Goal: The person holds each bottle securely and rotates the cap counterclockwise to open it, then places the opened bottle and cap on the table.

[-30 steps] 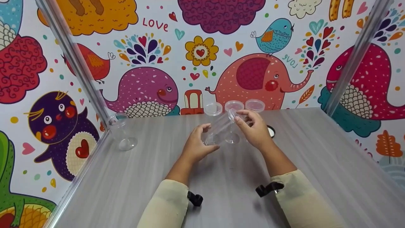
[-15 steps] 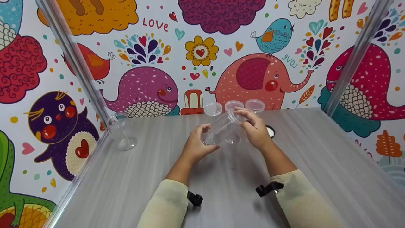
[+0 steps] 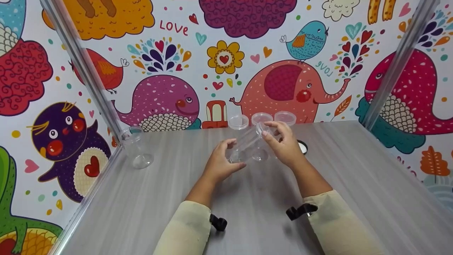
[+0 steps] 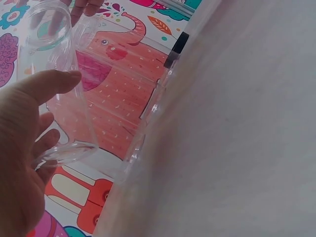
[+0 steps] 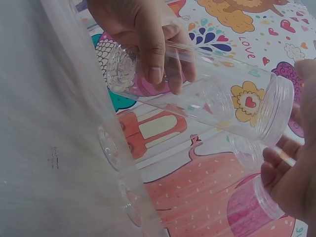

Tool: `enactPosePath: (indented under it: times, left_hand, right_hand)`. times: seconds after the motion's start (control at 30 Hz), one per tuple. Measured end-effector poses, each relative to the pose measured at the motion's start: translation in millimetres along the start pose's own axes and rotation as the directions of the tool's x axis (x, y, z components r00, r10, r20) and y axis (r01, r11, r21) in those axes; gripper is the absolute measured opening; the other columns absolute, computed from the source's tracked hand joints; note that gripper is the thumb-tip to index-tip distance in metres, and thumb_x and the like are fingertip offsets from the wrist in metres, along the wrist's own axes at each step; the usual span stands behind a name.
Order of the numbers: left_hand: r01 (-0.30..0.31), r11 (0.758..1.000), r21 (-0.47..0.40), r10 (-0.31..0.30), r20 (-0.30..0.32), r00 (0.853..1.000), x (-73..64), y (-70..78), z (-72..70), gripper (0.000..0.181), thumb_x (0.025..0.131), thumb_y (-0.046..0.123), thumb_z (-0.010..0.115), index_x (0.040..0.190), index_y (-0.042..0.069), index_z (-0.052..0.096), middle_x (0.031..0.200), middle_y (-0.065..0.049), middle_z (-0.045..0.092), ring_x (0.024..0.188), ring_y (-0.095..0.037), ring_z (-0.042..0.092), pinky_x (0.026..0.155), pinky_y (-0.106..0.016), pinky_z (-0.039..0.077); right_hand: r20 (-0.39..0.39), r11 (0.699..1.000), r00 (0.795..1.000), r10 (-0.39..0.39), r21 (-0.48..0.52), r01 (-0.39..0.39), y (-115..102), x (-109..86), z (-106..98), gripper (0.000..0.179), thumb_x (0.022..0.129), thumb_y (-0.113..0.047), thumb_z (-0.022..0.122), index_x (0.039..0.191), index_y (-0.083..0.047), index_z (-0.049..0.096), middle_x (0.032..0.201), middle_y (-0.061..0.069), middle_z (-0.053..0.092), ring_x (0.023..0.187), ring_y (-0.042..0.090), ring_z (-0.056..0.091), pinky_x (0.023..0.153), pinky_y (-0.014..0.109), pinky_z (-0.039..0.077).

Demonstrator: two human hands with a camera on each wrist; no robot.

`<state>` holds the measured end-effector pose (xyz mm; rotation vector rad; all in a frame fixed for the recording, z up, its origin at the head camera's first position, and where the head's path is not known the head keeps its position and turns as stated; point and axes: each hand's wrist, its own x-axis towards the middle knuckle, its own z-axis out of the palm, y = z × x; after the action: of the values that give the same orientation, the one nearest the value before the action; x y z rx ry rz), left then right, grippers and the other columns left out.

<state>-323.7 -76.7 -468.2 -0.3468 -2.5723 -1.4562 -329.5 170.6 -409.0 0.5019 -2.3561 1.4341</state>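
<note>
A clear plastic jar [image 3: 244,142] is held tilted above the table, its lidded end up and to the right. My left hand [image 3: 221,161] grips it round the lower end, thumb on the near side and fingers behind, as the left wrist view also shows with the jar [image 4: 64,111]. My right hand [image 3: 283,143] holds the clear lid [image 3: 260,128] at the upper end between thumb and fingers. In the right wrist view the ridged lid [image 5: 278,111] sits on the jar's mouth. Through the jar's wall only the printed background shows.
Behind the hands stand three clear jars, the left [image 3: 238,122], middle [image 3: 262,118] and right [image 3: 285,117] in a row near the back wall. Another clear jar [image 3: 138,150] stands at the far left by a metal post [image 3: 92,78]. A black-rimmed round piece [image 3: 303,147] lies beyond my right wrist.
Half a second ago my right fingers were loosened and spread over the lid; now thumb and fingers close on it again. My left hand and the jar keep their place.
</note>
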Motion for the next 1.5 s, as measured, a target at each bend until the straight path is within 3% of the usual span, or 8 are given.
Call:
enactPosePath:
  times: [0.13, 0.4, 0.63, 0.87, 1.0, 1.1, 1.27, 1.5]
  left_hand:
    - [-0.018, 1.0, 0.001, 0.018, 0.008, 1.0, -0.6, 0.9, 0.3, 0.088, 0.076, 0.037, 0.097, 0.151, 0.025, 0.053, 0.151, -0.008, 0.061, 0.139, -0.026, 0.058, 0.121, -0.063, 0.046]
    - [-0.022, 1.0, 0.009, 0.022, 0.005, 1.0, 0.1, 1.5, 0.4, 0.087, 0.076, 0.037, 0.097, 0.151, 0.025, 0.053, 0.15, -0.007, 0.061, 0.137, -0.025, 0.058, 0.12, -0.061, 0.047]
    - [-0.009, 1.0, 0.006, 0.009, 0.006, 1.0, 1.0, 0.3, 0.8, 0.086, 0.077, 0.036, 0.097, 0.151, 0.027, 0.053, 0.15, -0.005, 0.061, 0.137, -0.024, 0.058, 0.12, -0.06, 0.048]
    - [-0.007, 1.0, -0.007, 0.007, 0.009, 1.0, 1.5, -0.2, 0.5, 0.086, 0.077, 0.035, 0.097, 0.151, 0.026, 0.053, 0.151, -0.006, 0.06, 0.14, -0.028, 0.057, 0.121, -0.06, 0.048]
    - [-0.007, 1.0, -0.021, 0.007, 0.007, 1.0, 1.0, -0.4, 0.5, 0.086, 0.077, 0.033, 0.096, 0.151, 0.026, 0.053, 0.151, -0.006, 0.06, 0.143, -0.033, 0.056, 0.121, -0.061, 0.047]
    - [0.008, 1.0, -0.014, -0.008, 0.005, 1.0, 0.1, 0.2, 0.5, 0.086, 0.077, 0.034, 0.096, 0.151, 0.029, 0.053, 0.15, -0.002, 0.06, 0.142, -0.029, 0.057, 0.12, -0.062, 0.047]
    - [0.027, 1.0, 0.006, -0.027, 0.002, 1.0, -0.8, 1.5, 0.4, 0.088, 0.076, 0.039, 0.097, 0.152, 0.031, 0.052, 0.15, 0.003, 0.06, 0.14, -0.023, 0.057, 0.121, -0.062, 0.046]
    - [0.007, 1.0, 0.007, -0.007, 0.001, 1.0, -0.5, 1.4, 1.2, 0.087, 0.076, 0.038, 0.097, 0.151, 0.029, 0.053, 0.148, 0.001, 0.061, 0.139, -0.025, 0.058, 0.121, -0.062, 0.047]
  right_hand:
    - [0.008, 0.997, 0.999, 0.051, -0.059, -0.051, 0.7, 0.1, 1.9, 0.049, 0.102, -0.043, 0.068, 0.144, -0.02, 0.063, 0.136, 0.014, 0.057, 0.102, 0.022, 0.051, 0.083, 0.036, 0.051]
    - [-0.006, 0.999, 0.999, 0.051, -0.016, -0.051, 1.9, -0.5, 2.1, 0.043, 0.103, -0.038, 0.07, 0.141, -0.019, 0.065, 0.127, 0.016, 0.059, 0.101, 0.023, 0.053, 0.082, 0.037, 0.053]
    - [0.021, 0.998, 1.0, 0.005, 0.07, -0.006, 0.4, -2.0, 1.8, 0.037, 0.104, -0.024, 0.065, 0.141, -0.017, 0.065, 0.137, 0.012, 0.062, 0.112, 0.023, 0.057, 0.088, 0.034, 0.055]
    - [0.038, 0.988, 0.999, -0.035, 0.153, 0.029, 0.5, -1.9, 0.5, 0.041, 0.099, -0.007, 0.061, 0.138, -0.018, 0.067, 0.152, 0.001, 0.059, 0.137, 0.026, 0.056, 0.102, 0.032, 0.055]
    - [0.036, 0.98, 0.997, -0.062, 0.193, 0.054, -0.1, -1.9, 0.5, 0.046, 0.096, 0.0, 0.058, 0.139, -0.015, 0.067, 0.154, 0.003, 0.059, 0.144, 0.029, 0.055, 0.097, 0.024, 0.054]
    - [0.028, 0.978, 0.998, -0.058, 0.202, 0.051, -1.0, -1.8, 1.0, 0.049, 0.095, 0.002, 0.058, 0.14, -0.013, 0.066, 0.153, 0.005, 0.06, 0.145, 0.03, 0.055, 0.096, 0.028, 0.054]
    - [-0.009, 0.993, 1.0, -0.003, 0.119, 0.004, -1.2, -0.5, 0.6, 0.043, 0.1, -0.015, 0.067, 0.143, -0.016, 0.064, 0.15, 0.007, 0.059, 0.139, 0.029, 0.056, 0.1, 0.038, 0.052]
    - [-0.077, 0.994, 0.991, 0.105, 0.003, -0.106, -1.5, 1.0, -0.2, 0.051, 0.101, -0.046, 0.071, 0.142, -0.017, 0.063, 0.137, 0.009, 0.062, 0.11, 0.023, 0.057, 0.087, 0.037, 0.054]
